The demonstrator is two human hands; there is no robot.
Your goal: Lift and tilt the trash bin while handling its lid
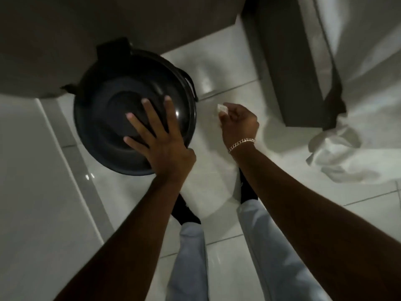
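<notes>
One black lidded bin [134,105] centre-left, contents hidden; left hand [161,140] flat on lid, fingers straight; right hand [238,124] pinches one small white scrap [222,108]

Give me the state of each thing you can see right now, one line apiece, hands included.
Round black plastic bin: lid down, standing on the tiled floor.
Left hand: fingers spread straight, flat on the bin's lid.
Right hand: curled, pinching a small white scrap.
Small white scrap: held off the floor beside the bin.
Crumpled white cloth: lying loose on the floor.
</notes>
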